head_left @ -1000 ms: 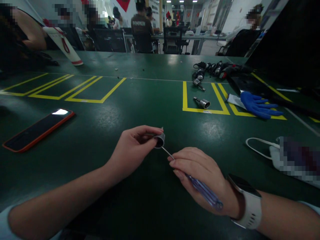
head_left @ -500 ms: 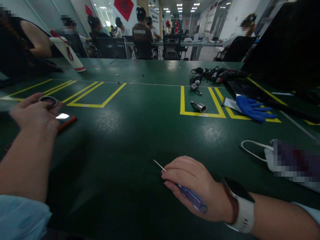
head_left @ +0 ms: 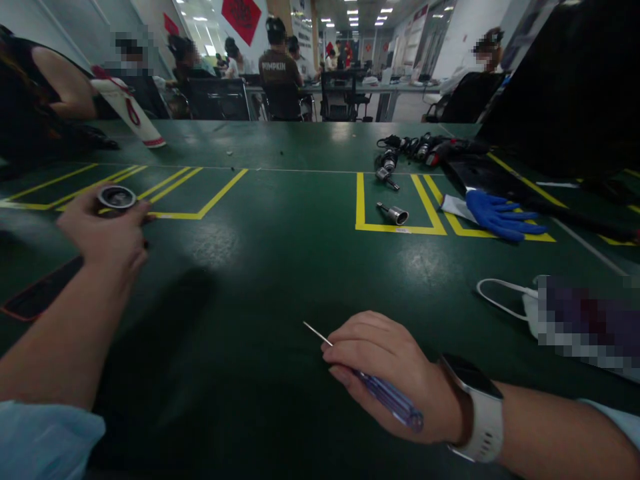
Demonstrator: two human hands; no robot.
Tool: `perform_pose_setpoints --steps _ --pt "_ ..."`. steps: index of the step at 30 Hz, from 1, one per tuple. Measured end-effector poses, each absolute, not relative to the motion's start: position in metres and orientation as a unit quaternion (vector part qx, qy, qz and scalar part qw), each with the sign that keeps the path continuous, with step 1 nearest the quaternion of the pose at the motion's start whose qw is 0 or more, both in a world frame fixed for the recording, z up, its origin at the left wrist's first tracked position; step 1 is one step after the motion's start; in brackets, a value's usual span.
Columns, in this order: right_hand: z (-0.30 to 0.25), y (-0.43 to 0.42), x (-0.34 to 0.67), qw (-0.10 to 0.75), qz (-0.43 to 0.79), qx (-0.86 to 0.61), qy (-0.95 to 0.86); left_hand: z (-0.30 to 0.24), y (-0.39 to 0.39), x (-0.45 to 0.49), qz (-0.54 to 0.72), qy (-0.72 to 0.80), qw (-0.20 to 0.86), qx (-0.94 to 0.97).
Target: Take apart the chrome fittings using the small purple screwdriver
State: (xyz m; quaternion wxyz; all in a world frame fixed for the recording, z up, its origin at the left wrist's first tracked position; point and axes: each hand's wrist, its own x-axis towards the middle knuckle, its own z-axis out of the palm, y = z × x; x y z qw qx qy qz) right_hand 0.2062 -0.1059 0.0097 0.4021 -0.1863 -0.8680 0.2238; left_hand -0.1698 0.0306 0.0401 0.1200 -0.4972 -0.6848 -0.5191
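My left hand (head_left: 107,230) is closed round a round, cup-like metal part (head_left: 117,197), holding it above the table on the left. Its bright rim faces up and its inside looks dark; the fingers hide its lower side. Below that forearm lies a phone (head_left: 43,290) with a reddish edge, partly covered by the arm. My right hand (head_left: 380,377), with a watch (head_left: 473,380) on the wrist, grips a screwdriver (head_left: 390,397) at the lower centre. Its clear bluish handle runs under the palm, and the thin shaft points up and left.
On the green table (head_left: 265,267), a metal socket-like piece (head_left: 393,213) lies inside yellow tape. Behind it is a dark cabled tool (head_left: 387,160). To the right are a blue glove (head_left: 503,215) and a white-strapped item (head_left: 533,310). A white cylinder (head_left: 130,110) leans at back left.
My left hand has moved right with the metal part, whose open top now shows more. More of the phone's left end is visible. My right hand has stayed nearly still with the screwdriver.
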Motion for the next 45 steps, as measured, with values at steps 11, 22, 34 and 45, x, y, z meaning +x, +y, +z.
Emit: perform_pose_setpoints --steps 11,22,34,45 --pt "0.018 -0.101 0.214 0.493 0.3 -0.253 -0.777 0.004 -0.02 -0.018 -0.347 -0.356 0.107 -0.861" --pt "0.01 -0.093 0.214 0.484 0.397 -0.354 -0.695 0.007 -0.012 0.005 -0.23 -0.288 -0.171 -0.914" --pt "0.01 -0.09 0.208 0.428 0.392 -0.348 -0.736 0.002 -0.016 0.003 -0.168 -0.29 -0.116 -0.935" --pt "0.005 -0.084 0.208 0.435 0.588 -0.362 -0.578 -0.001 -0.015 0.0 -0.255 -0.301 -0.155 -0.906"
